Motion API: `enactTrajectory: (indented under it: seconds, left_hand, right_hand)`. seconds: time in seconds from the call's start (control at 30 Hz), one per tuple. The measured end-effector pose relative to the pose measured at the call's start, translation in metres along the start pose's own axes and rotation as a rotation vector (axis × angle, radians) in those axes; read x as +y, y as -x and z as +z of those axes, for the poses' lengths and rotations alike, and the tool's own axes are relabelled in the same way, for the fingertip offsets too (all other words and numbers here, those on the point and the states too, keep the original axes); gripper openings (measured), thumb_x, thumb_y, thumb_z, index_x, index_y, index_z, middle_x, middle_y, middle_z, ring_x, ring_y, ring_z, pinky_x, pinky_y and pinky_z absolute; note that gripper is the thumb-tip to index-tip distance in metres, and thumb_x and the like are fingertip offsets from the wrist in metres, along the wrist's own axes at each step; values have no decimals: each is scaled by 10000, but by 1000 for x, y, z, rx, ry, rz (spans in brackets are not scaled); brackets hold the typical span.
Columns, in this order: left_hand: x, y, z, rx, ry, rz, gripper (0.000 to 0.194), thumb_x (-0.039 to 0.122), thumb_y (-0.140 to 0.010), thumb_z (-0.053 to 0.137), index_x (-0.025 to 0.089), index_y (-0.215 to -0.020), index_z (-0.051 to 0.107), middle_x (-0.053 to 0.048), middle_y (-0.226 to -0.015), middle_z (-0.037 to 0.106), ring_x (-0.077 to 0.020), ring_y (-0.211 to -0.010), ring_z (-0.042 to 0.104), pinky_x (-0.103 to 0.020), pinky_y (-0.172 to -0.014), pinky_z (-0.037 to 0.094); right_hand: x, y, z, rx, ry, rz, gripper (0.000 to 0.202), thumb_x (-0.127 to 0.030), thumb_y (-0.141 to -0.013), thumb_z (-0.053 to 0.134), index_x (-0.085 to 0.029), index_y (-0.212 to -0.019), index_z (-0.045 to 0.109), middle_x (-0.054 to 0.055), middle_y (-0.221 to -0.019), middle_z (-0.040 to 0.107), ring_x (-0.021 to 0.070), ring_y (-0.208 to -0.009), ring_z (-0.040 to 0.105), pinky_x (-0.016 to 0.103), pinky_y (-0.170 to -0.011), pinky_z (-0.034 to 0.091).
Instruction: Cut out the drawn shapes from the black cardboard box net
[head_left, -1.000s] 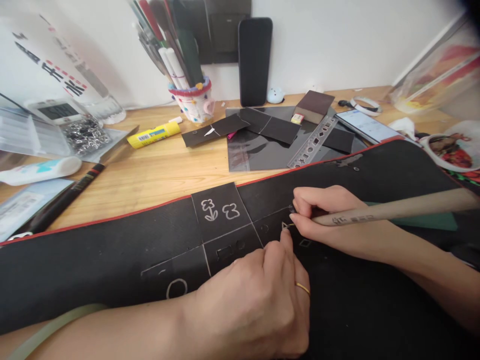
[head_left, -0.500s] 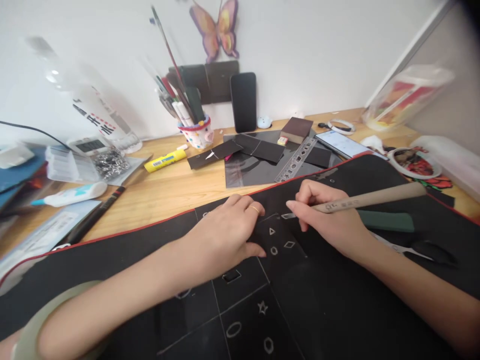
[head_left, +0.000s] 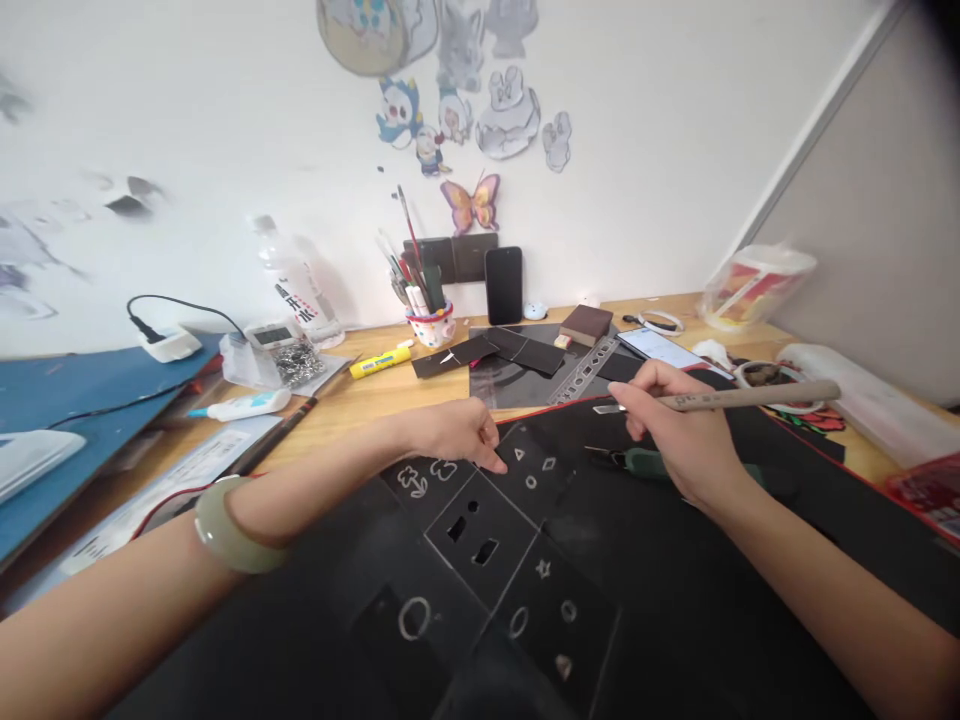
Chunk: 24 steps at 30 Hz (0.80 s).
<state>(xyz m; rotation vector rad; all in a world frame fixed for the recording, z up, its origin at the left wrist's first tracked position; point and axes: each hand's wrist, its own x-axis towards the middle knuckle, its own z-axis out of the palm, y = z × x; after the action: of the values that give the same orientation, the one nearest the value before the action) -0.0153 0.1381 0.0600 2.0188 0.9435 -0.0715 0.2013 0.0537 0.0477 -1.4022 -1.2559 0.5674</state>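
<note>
My right hand (head_left: 679, 430) is closed around a craft knife (head_left: 750, 396) with a beige handle. Its blade points left, held above the black mat. At the upper edge of a black sheet of card (head_left: 517, 520), my left hand (head_left: 461, 437) has its fingers curled, thumb and forefinger gripping that edge. White lines divide the card into squares. One square has several cut-out holes; others bear drawn shapes such as a triangle, a diamond, a star and flowers. Beneath my right hand lies a dark green tool (head_left: 645, 462) with a thin metal point, partly hidden.
Behind the red-edged black mat (head_left: 697, 600) lie black card strips (head_left: 525, 350), a shape stencil (head_left: 585, 372) and a phone (head_left: 667, 352). A pen cup (head_left: 433, 325), yellow glue stick (head_left: 380, 362) and bottle (head_left: 300, 285) stand or lie further left. A black phone (head_left: 503, 286) leans on the wall.
The view has tilted up, showing more wall. My left hand has gone from lying spread on the card to gripping its edge. The knife has lifted away from the card.
</note>
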Motion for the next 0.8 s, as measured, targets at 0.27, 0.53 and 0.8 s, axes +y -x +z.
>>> enactTrajectory:
  seconds: [0.27, 0.53, 0.8]
  left_hand:
    - [10, 46, 49, 249, 635, -244, 282, 426, -735, 567, 172, -667, 464, 27, -540, 491, -105, -487, 498, -231, -497, 390]
    - [6, 93, 97, 376, 1269, -276, 210, 313, -746, 620, 143, -721, 498, -18, -641, 605, -138, -571, 594, -251, -560, 483]
    - [-19, 102, 91, 670, 1280, -198, 201, 327, -773, 595, 154, -780, 492, -16, -743, 607, -128, -654, 590, -239, -624, 482]
  right_hand:
    - [-37, -16, -13, -73, 156, -39, 304, -267, -749, 592, -189, -538, 387, -72, -437, 359, 69, -444, 309, 238, -455, 248]
    - [-47, 15, 52, -494, 200, -48, 242, -365, -764, 573, -185, -641, 467, -68, -534, 406, 70, -501, 349, 221, -462, 261]
    - [-62, 7, 66, -258, 46, -196, 186, -339, -726, 642, -189, -693, 538, -40, -624, 512, 70, -529, 418, 204, -465, 322]
